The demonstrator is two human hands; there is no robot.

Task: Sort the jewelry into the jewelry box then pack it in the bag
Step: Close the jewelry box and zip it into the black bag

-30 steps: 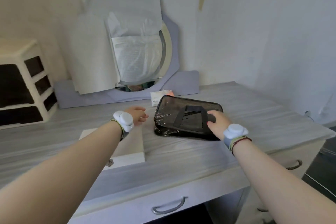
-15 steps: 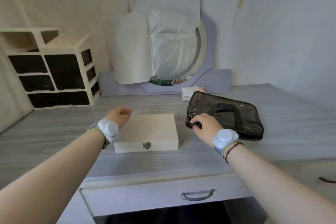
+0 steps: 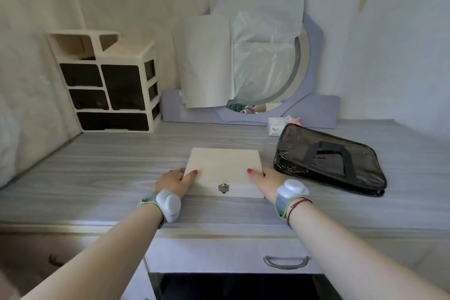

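Note:
A pale wooden jewelry box lies closed on the grey desk, its small metal clasp facing me. My left hand grips the box's front left corner, thumb on the lid. My right hand grips the front right corner the same way. A black see-through bag with dark handles lies flat to the right of the box, a short gap between them. No jewelry shows anywhere.
A cream drawer organiser stands at the back left. A paper-covered round mirror leans on the back wall, with a small white packet in front of it. A drawer with a metal handle sits below the desk edge.
My right hand left the bag's edge and came to the box's right front corner. My left hand came down from above the box to its left front corner. The view shifted left.

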